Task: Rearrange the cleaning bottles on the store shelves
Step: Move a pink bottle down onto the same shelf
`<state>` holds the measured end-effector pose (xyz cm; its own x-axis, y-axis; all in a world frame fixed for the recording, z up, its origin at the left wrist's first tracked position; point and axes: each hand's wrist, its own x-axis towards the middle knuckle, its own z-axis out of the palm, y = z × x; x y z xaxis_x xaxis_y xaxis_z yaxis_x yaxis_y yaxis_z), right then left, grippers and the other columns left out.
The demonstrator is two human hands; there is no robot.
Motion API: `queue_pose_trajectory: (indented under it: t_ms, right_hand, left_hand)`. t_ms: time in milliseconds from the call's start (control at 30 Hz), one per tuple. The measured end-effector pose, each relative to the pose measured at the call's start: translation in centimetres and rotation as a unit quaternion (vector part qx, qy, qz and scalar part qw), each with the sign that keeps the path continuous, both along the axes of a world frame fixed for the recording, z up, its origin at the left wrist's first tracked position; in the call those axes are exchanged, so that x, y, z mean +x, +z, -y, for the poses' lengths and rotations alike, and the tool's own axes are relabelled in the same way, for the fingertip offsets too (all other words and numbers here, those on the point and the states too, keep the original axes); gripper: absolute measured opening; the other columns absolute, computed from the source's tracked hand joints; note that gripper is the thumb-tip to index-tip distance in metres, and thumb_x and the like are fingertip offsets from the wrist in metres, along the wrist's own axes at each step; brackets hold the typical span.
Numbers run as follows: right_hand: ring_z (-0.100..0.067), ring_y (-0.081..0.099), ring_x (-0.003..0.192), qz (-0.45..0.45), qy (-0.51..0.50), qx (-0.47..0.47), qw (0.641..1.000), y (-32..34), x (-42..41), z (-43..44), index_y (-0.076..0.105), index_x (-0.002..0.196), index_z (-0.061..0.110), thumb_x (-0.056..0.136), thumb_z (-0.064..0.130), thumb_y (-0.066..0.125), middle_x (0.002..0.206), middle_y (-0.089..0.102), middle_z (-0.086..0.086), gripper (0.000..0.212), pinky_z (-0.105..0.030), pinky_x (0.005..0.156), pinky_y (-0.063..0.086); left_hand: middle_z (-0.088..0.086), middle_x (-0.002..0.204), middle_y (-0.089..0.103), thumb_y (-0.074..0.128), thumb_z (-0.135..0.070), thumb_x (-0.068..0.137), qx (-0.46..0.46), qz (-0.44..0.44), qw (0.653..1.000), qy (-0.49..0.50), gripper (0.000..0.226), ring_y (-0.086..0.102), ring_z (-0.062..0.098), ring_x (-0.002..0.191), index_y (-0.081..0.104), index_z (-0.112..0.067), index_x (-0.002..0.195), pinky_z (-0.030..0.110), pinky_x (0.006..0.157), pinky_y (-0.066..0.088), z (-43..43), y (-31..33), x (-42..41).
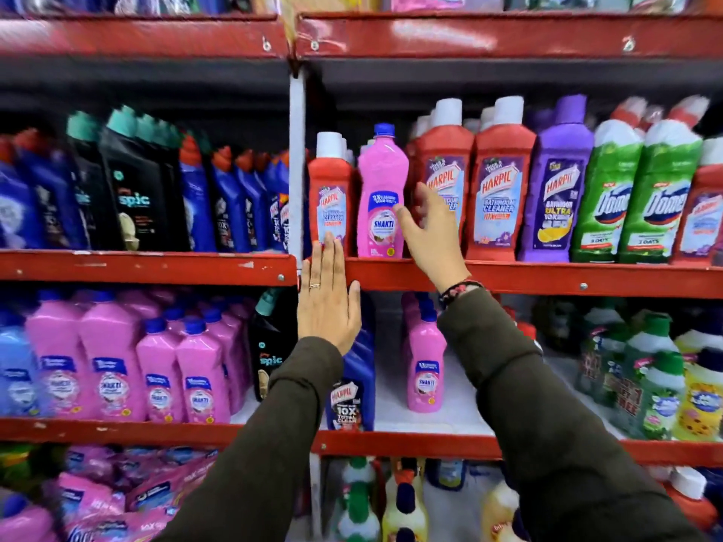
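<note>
Two bare hands reach up to red metal store shelves (508, 277) w/ cleaning bottles. Left hand (328, 303) lies flat, fingers straight & together, palm toward the red shelf edge; its fingertips overlap the bottom of a red Harpic bottle w/ white cap (328, 189), gripping nothing. A thin ring sits on one finger. Right hand (428, 236) is spread open, fingers loose, just beside the right side of a pink Shakti bottle w/ blue cap (381, 197); fingertips at or near its label, can't tell if touching. No grip closed on it. A beaded bracelet (459, 291) shows at the right wrist; both arms in dark olive sleeves (547, 404). The pink bottle stands upright on the middle shelf, right section, between the small red Harpic bottle on its left & a row of taller red Harpic bottles (500, 181) on its right. Further right: a purple Harpic bottle (559, 181), then green Domex bottles (641, 189). Left section, same level: blue bottles w/ red caps (231, 201) & black Spic bottles w/ teal caps (133, 189). Shelf below: many pink Shakti bottles (156, 373) on the left, one black Spic bottle (270, 346), a blue Harpic bottle (352, 389) partly behind the left wrist, more pink ones (424, 369) between the arms. Picture is somewhat blurred.
</note>
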<state>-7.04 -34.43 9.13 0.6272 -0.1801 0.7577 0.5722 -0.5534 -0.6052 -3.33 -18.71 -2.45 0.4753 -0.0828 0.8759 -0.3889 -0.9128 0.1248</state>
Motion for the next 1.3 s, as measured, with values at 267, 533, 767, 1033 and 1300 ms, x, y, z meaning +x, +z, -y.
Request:
queue_pose_trajectory:
  t_ms: [267, 533, 767, 1033, 1300]
  right_hand:
    - [-0.025, 0.070, 0.122, -0.114, 0.126, 0.092, 0.981, 0.4, 1.8, -1.0, 0.051, 0.144, 0.005, 0.099, 0.029, 0.067, 0.137, 0.068, -0.015, 0.054, -0.036, 0.098, 0.060]
    - [-0.025, 0.071, 0.119, -0.025, 0.158, 0.158, 0.974, 1.6, 0.5, -0.4, 0.054, 0.142, 0.002, 0.099, 0.022, 0.067, 0.135, 0.069, -0.017, 0.049, -0.023, 0.089, 0.060]
    - [-0.019, 0.073, 0.105, -0.044, 0.187, 0.176, 0.966, 0.2, -2.0, 1.2, 0.059, 0.137, 0.000, 0.100, 0.022, 0.066, 0.130, 0.072, -0.018, 0.044, -0.022, 0.084, 0.062]
    - [-0.005, 0.077, 0.095, -0.061, 0.188, 0.194, 0.961, -7.4, -4.2, 4.0, 0.067, 0.117, 0.024, 0.096, 0.022, 0.071, 0.110, 0.078, 0.004, 0.021, -0.024, 0.086, 0.061]
    - [-0.003, 0.076, 0.105, -0.101, 0.162, 0.194, 0.962, -17.5, -4.8, 7.8, 0.060, 0.136, 0.010, 0.097, 0.016, 0.071, 0.118, 0.079, 0.004, 0.041, -0.017, 0.084, 0.059]
  left_hand:
    - [0.012, 0.170, 0.001, 0.025, -0.033, 0.101, -0.012, -0.006, 1.000, -0.022, 0.069, -0.002, 0.023, 0.158, 0.003, -0.005, 0.160, 0.046, 0.128, 0.009, 0.0, -0.2, 0.6]
    - [0.011, 0.170, -0.001, 0.024, -0.032, 0.101, -0.003, -0.005, 1.000, -0.024, 0.068, -0.003, 0.022, 0.157, 0.002, -0.005, 0.160, 0.045, 0.129, 0.009, -0.3, -0.2, 0.3]
    - [0.012, 0.170, 0.002, 0.022, -0.033, 0.101, -0.003, -0.016, 1.000, -0.014, 0.068, 0.000, 0.024, 0.157, 0.005, -0.004, 0.159, 0.046, 0.128, 0.010, -0.1, 0.0, -0.3]
    - [0.011, 0.170, 0.007, 0.030, -0.028, 0.099, -0.022, -0.012, 0.999, -0.022, 0.067, 0.004, 0.024, 0.158, 0.010, -0.006, 0.160, 0.035, 0.127, -0.003, 2.2, -4.5, -2.3]
    - [0.011, 0.169, 0.011, 0.031, -0.030, 0.098, 0.021, -0.099, 0.994, -0.046, 0.068, 0.010, 0.026, 0.157, 0.014, -0.006, 0.159, 0.041, 0.127, 0.004, 5.3, -13.9, -4.0]
